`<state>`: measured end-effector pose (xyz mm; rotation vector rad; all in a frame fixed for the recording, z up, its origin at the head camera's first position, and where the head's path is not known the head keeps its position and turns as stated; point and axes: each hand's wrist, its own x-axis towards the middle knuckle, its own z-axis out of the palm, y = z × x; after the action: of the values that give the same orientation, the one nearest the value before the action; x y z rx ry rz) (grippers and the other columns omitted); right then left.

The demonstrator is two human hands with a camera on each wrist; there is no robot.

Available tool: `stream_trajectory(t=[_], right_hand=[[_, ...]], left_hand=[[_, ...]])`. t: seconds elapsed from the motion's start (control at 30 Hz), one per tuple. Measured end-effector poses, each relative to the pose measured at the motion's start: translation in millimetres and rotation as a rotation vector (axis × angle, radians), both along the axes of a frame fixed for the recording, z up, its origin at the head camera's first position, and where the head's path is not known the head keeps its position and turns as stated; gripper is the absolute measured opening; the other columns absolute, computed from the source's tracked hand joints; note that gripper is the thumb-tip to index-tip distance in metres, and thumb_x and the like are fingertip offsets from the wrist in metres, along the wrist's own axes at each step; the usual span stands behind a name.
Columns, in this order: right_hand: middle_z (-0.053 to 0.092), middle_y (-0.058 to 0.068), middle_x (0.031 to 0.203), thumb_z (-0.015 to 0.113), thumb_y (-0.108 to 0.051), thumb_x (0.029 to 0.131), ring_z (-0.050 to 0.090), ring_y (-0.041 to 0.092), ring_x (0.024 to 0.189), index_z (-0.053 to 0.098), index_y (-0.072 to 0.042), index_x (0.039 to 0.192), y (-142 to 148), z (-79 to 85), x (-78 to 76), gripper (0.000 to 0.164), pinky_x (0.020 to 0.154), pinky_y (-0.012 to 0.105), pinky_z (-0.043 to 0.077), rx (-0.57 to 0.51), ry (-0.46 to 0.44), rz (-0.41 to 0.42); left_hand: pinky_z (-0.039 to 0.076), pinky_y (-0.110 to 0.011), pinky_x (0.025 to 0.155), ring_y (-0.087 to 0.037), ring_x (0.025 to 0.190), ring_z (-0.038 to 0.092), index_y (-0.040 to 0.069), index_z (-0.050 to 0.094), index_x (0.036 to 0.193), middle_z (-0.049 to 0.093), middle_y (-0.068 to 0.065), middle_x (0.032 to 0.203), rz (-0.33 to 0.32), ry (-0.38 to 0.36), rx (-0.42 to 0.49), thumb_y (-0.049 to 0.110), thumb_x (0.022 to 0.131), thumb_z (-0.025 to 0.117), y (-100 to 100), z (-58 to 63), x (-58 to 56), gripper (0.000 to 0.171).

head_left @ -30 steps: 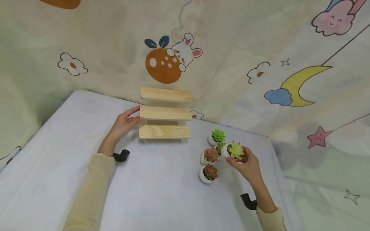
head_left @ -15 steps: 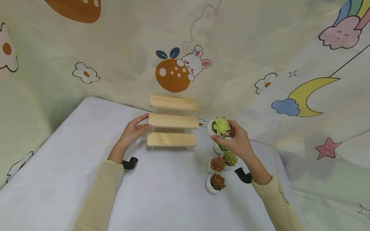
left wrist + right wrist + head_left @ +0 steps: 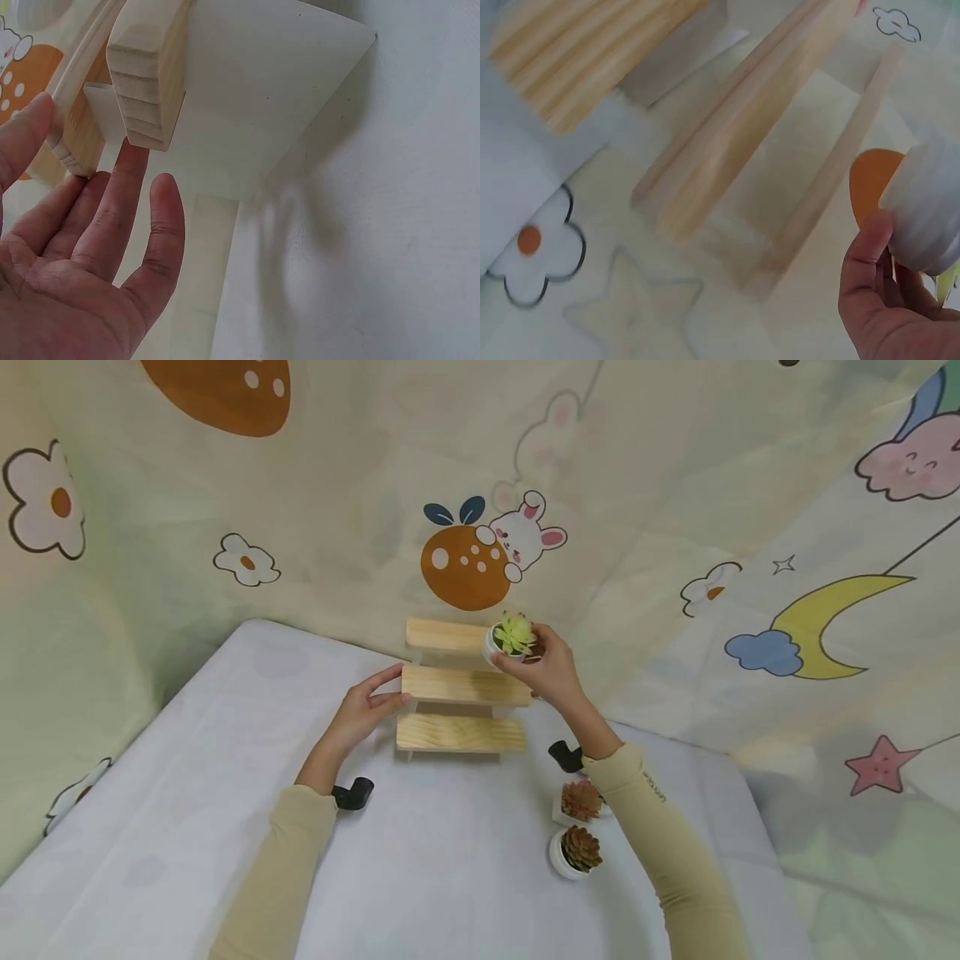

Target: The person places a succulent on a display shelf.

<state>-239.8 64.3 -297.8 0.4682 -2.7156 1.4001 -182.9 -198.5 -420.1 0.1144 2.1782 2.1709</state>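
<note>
My left hand [image 3: 358, 717] holds the left end of the middle plank of a three-tier wooden display shelf [image 3: 465, 685]; in the left wrist view its thumb and fingers meet that plank [image 3: 79, 142], and the little finger stands free. My right hand [image 3: 551, 668] grips a light-green artificial succulent [image 3: 514, 633] by its white round pot [image 3: 926, 210], at the right end of the top plank [image 3: 446, 635]. Whether the pot touches the wood I cannot tell. The right wrist view shows fingers and thumb around the pot.
A reddish succulent [image 3: 581, 799] in a square white pot and a brown one [image 3: 581, 847] in a round pot stand right of the shelf. The right forearm covers the green plants there. A patterned cloth [image 3: 337, 485] hangs behind the white table [image 3: 420, 843].
The right hand has carried the light-green succulent from above the other pots, up and left to the top plank. The left hand keeps its hold on the shelf. The head view has shifted.
</note>
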Motion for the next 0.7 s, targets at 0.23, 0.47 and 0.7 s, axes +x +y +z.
stream_trajectory(t=[0.23,0.47,0.7], right_hand=[[0.060,0.011,0.105,0.078,-0.028,0.073,0.056,0.019,0.087,0.052,-0.001,0.121,-36,-4.5,-24.9,0.061,0.070,0.020,0.046,-0.024,0.017,-0.019],[0.057,0.008,0.103,0.078,-0.034,0.073,0.052,0.017,0.088,0.052,-0.002,0.119,-63,-5.6,-37.2,0.061,0.070,0.020,0.045,0.023,-0.022,0.019],[0.055,0.010,0.096,0.077,-0.034,0.074,0.048,0.017,0.083,0.053,-0.001,0.115,-69,-9.1,-41.5,0.058,0.064,0.020,0.041,0.064,-0.020,0.029]], left_hand=[[0.039,-0.043,0.101,-0.028,0.121,0.052,0.018,0.035,0.144,0.036,-0.003,0.149,0.001,-0.002,-0.024,0.027,0.088,0.065,3,2.6,-2.8,0.064],[0.042,-0.039,0.097,-0.026,0.120,0.053,0.021,0.036,0.143,0.037,-0.003,0.148,0.022,-0.007,-0.061,0.034,0.086,0.066,1,1.0,-3.4,0.065],[0.038,-0.046,0.104,-0.027,0.123,0.050,0.022,0.035,0.144,0.033,-0.002,0.150,0.019,-0.048,-0.069,0.037,0.085,0.066,3,-0.3,-4.2,0.068]])
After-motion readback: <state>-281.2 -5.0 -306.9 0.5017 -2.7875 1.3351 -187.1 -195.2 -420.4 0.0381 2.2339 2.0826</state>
